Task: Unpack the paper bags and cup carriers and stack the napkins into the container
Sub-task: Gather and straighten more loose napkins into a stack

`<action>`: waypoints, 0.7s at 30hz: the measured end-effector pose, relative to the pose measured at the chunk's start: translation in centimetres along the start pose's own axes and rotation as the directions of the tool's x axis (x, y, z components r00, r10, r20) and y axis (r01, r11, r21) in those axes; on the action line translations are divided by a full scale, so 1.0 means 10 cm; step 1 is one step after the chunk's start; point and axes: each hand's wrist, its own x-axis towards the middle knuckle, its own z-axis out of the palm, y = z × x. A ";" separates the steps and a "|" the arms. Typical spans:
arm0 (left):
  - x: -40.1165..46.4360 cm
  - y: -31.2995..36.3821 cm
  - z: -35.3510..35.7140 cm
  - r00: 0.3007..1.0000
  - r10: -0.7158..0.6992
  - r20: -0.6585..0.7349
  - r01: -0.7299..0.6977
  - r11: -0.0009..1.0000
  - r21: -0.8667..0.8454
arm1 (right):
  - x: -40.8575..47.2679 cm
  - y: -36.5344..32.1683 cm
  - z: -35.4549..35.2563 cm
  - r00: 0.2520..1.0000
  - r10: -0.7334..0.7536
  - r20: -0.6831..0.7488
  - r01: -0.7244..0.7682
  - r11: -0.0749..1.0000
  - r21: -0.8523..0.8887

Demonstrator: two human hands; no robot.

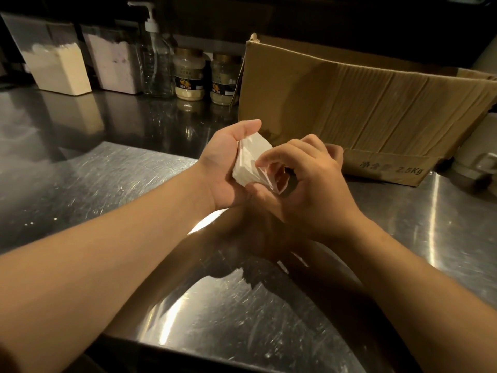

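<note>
A small white pack of napkins (248, 160) in clear plastic wrap is held above the steel counter (107, 179). My left hand (226, 168) cups the pack from the left, palm up, thumb over its top. My right hand (304, 181) is at the pack's right end, its thumb and forefinger pinching the loose plastic wrap (271, 179). The far fingers of both hands are hidden behind the pack.
A worn cardboard box (363, 111) lies just behind my hands at the right. Along the back stand two plastic tubs of powder (61, 68), a clear pump bottle (157, 63) and two jars (189, 76). A white container (478, 157) sits at the far right.
</note>
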 end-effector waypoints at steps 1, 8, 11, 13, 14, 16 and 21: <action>0.00 0.00 0.00 1.000 -0.001 0.003 0.001 1.000 -0.002 | 0.00 0.00 0.00 1.000 -0.004 0.003 0.004 1.000 -0.001; -0.01 0.01 0.00 1.000 -0.020 -0.015 0.020 1.000 -0.007 | 0.00 0.02 0.02 0.999 -0.007 -0.035 0.006 1.000 -0.019; -0.02 0.01 0.01 1.000 -0.029 -0.008 0.029 0.999 -0.012 | 0.00 0.03 0.03 0.999 -0.001 -0.050 0.000 1.000 -0.010; -0.01 0.01 0.01 1.000 -0.023 -0.015 0.023 1.000 -0.003 | 0.01 0.03 0.03 0.998 0.004 -0.064 -0.003 1.000 0.004; -0.01 0.01 0.00 1.000 -0.019 -0.021 0.019 1.000 0.004 | 0.01 0.03 0.04 0.998 0.003 -0.067 -0.003 1.000 0.009; 0.00 0.01 0.00 1.000 -0.017 -0.025 0.018 1.000 0.012 | 0.01 0.02 0.05 0.998 0.001 -0.070 0.000 1.000 0.010; -0.01 0.01 0.01 1.000 -0.019 -0.011 0.019 1.000 0.018 | 0.00 0.04 0.05 0.996 -0.025 -0.085 0.022 0.999 -0.038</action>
